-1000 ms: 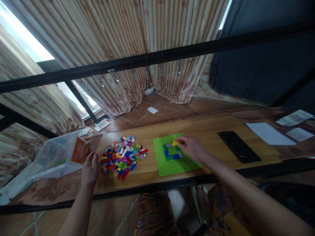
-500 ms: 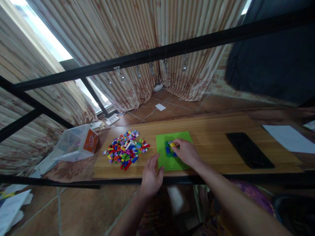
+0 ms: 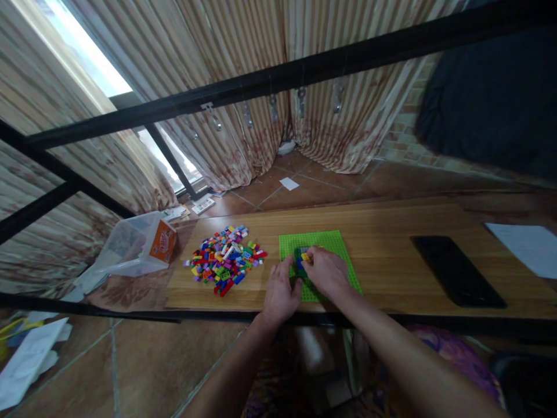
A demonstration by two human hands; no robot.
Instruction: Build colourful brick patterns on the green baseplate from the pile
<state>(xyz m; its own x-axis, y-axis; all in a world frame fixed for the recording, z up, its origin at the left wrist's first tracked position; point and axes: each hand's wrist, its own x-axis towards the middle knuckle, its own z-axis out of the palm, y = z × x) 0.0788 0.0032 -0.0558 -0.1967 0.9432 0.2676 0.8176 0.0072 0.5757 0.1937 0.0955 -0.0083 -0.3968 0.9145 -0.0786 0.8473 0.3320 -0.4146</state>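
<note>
A bright green studded baseplate (image 3: 322, 238) lies on the wooden tabletop, carrying a small build of green and blue toy bricks (image 3: 298, 259). Over this build my right hand (image 3: 328, 273) is closed in a pinch on a yellow brick (image 3: 305, 256). Its fingers hide part of the build, so I cannot tell whether the yellow brick is pressed down. My left hand (image 3: 281, 290) rests at the baseplate's left front edge, thumb and fingers apart, with nothing visible in it. To its left a loose pile of multicoloured bricks (image 3: 226, 258) is spread out.
A clear plastic tub (image 3: 130, 247) with an orange label stands at the board's left end. A black phone-like slab (image 3: 456, 270) lies to the right, with white paper (image 3: 524, 249) beyond it. A dark metal bar (image 3: 261, 84) crosses behind the tabletop (image 3: 383, 232).
My left hand has moved right and up, from beside the baseplate onto its left edge. My right hand stays over the build with the yellow brick. The view has shifted slightly.
</note>
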